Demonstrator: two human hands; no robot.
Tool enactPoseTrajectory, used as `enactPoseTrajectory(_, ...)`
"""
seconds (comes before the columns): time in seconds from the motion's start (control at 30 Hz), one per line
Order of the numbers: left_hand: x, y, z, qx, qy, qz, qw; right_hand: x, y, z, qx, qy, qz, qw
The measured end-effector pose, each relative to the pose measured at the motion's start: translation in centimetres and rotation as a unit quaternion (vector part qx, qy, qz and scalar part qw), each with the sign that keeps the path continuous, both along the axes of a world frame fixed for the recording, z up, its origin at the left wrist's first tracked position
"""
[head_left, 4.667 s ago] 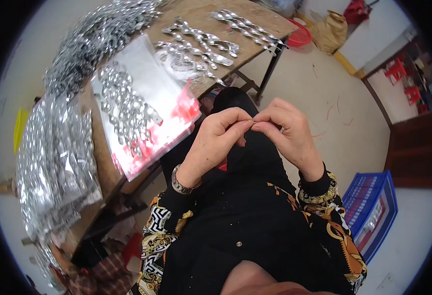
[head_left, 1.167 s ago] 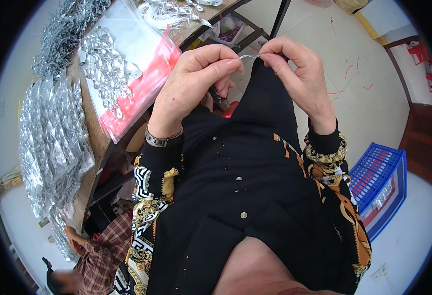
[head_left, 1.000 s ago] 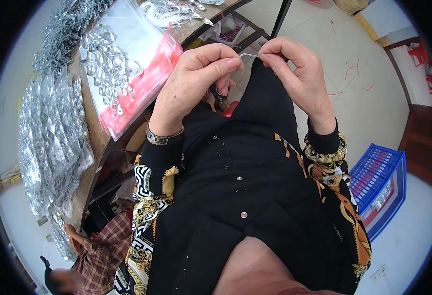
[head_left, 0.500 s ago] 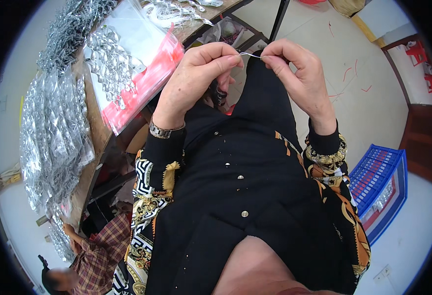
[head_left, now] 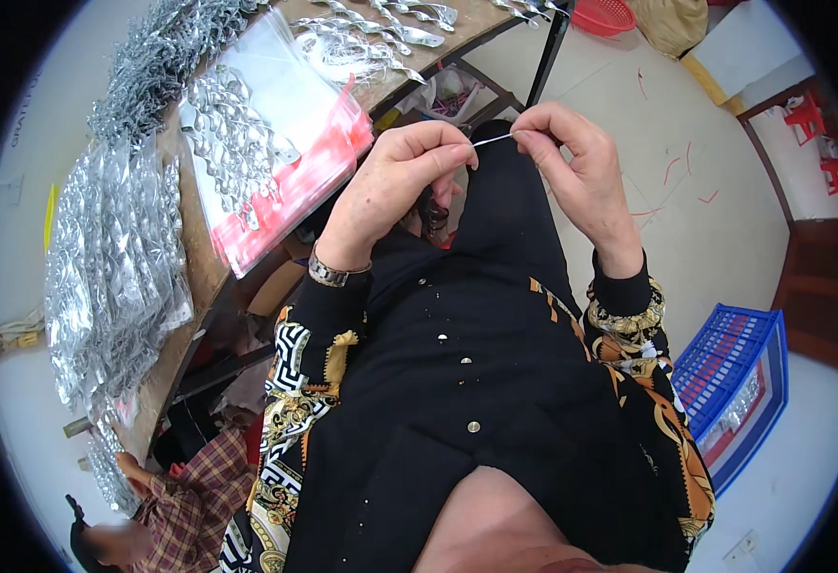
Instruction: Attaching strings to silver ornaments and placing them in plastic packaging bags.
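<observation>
Tensioning, it seems: left hand (head_left: 381, 186) and right hand (head_left: 581, 177), fingers (head_left: 452, 155) closed, pinch the thin strand (head_left: 493, 140) taut; the next move likely needs steady pull.

A single short line of plain dark-grey capital letters (head_left: 21, 118) can be seen on the smooth white wall (head_left: 16, 272) at the far left. The line is set nearly upright, so that it is read from bottom to top, and its upper end is placed close to the dark rim of the view. On the stack of flat clear plastic bags (head_left: 316, 103) laid on the brown wooden surface (head_left: 204, 248), a broad red-and-white band (head_left: 335, 151) is carried along one edge; whether any lettering is contained in it cannot be told.
</observation>
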State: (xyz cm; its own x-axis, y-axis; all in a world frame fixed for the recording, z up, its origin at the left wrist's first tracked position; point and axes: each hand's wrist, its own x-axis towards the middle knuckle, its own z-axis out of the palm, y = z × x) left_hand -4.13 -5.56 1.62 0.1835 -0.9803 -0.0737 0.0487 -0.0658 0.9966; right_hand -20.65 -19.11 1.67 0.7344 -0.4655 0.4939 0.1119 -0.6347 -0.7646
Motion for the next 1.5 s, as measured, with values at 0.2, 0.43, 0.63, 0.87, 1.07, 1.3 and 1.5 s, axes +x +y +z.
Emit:
enactPoseTrajectory(0.2,0.2,0.2,-0.2,-0.007,0.014,0.011,1.0,0.2,0.1,0.5,0.009,0.011,-0.008,1.0)
enactPoseTrajectory(0.43,-0.1,0.5,-0.1,-0.019,0.027,0.025,0.999,1.0,-0.1,0.3,0.004,-0.022,-0.02,1.0)
enactPoseTrajectory(0.63,-0.6,0.7,-0.4,-0.026,0.033,0.051,0.998,1.8,-0.3,0.2,-0.004,-0.027,-0.036,0.999)
enactPoseTrajectory(0.87,-0.2,1.4,-0.3,-0.062,0.066,0.04,0.995,3.2,-2.8,-1.4,-0.022,-0.06,-0.122,0.99)
enactPoseTrajectory(1.07,0.5,1.1,-0.9,-0.059,0.11,0.039,0.991,3.5,-5.1,-2.5,0.021,-0.047,-0.158,0.986)
enactPoseTrajectory(1.3,0.6,-0.9,-1.4,-0.01,0.133,0.053,0.99,4.1,-3.3,-1.7,0.074,-0.059,-0.06,0.994)
enactPoseTrajectory(1.5,0.7,-1.6,-1.4,-0.007,0.115,0.085,0.99,4.7,-4.0,-1.4,0.122,-0.058,-0.026,0.99)
